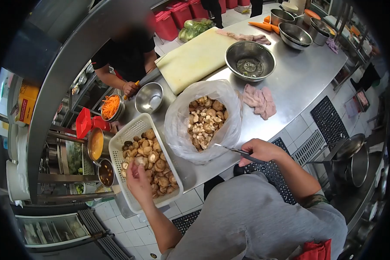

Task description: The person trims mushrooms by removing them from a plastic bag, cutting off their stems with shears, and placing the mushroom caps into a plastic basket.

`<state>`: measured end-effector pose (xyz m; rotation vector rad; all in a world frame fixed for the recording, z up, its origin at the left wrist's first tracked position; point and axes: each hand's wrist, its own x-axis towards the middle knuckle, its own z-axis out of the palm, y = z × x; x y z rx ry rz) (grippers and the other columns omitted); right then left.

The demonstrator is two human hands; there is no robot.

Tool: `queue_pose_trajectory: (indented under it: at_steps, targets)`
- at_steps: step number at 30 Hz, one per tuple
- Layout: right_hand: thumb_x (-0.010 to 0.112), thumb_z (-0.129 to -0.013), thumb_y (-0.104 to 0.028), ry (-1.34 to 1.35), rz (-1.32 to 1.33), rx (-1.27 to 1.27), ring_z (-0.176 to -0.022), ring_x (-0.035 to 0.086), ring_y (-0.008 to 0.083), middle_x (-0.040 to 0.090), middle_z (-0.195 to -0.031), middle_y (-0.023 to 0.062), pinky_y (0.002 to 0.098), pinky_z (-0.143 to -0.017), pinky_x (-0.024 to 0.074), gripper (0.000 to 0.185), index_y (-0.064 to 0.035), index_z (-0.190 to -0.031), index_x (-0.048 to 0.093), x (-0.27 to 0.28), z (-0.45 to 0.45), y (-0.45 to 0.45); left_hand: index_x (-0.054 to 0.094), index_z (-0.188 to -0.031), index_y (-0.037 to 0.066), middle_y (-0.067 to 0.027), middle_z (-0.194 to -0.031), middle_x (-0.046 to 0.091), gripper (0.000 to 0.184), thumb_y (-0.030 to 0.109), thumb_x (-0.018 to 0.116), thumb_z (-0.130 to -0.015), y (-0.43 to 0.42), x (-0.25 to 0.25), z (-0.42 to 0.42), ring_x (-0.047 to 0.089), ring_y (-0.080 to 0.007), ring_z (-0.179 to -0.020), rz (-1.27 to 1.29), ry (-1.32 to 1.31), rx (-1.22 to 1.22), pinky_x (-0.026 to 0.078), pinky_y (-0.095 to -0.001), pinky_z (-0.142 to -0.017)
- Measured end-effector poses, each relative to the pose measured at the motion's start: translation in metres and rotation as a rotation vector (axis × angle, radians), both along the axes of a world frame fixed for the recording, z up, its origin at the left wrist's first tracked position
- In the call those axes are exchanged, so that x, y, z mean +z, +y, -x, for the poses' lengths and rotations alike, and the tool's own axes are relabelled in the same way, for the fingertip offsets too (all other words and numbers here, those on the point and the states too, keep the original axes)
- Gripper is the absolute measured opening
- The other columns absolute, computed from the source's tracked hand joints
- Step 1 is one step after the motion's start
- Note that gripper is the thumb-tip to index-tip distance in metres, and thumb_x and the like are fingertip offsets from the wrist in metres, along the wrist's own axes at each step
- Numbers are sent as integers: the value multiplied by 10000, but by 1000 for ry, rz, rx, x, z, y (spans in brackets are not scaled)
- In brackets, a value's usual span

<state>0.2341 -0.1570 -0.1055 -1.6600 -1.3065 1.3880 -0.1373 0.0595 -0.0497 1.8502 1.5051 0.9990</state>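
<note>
My left hand (140, 184) is over the white perforated basket (177, 197), its fingers closed on a pale mushroom (140, 160). Many brown mushrooms (159, 166) fill the basket beneath it. My right hand (262, 151) grips a small knife (252, 158) by its black handle, the thin blade pointing left past the near rim of a clear plastic bag (177, 136). Inside that bag lie more mushrooms (207, 112) and pale mushroom pieces (200, 127).
Across the steel table (301, 71), a co-worker's hand (131, 89) holds a knife beside a cutting board (195, 60). Around the bag stand a steel bowl (149, 98), a colander (250, 60) and a pink cloth (259, 102). Shredded carrot (111, 105) fills a bowl at left.
</note>
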Motion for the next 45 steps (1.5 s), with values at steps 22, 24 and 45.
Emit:
queue_pose_trajectory:
  at_steps: [22, 24, 45]
  targets:
    - [851, -771, -536, -29, -33, -137, -681, 578, 172, 637, -722, 77, 354, -629, 459, 555, -16, -864, 681, -14, 23, -33, 725, -1036, 114, -115, -1023, 681, 188, 170, 690, -860, 64, -15, -167, 653, -342, -992, -341, 1038, -930, 507, -508, -850]
    - [863, -777, -502, -32, -27, -145, -683, 565, 143, 633, -718, 53, 334, -632, 457, 526, -19, -871, 680, -15, 22, -34, 712, -1068, 108, -118, -1049, 676, 219, 174, 697, -859, 67, -23, -168, 649, -346, -1009, -310, 1048, -958, 507, -515, -853]
    - [842, -778, -401, -513, -341, -381, -850, 645, 393, 640, -881, 175, 466, -724, 509, 478, -6, -896, 600, 5, 46, 15, 670, -1164, 2, -53, -928, 696, 286, 254, 590, -1055, -16, -35, -182, 630, -107, -746, 779, -597, -428, 542, -250, -668]
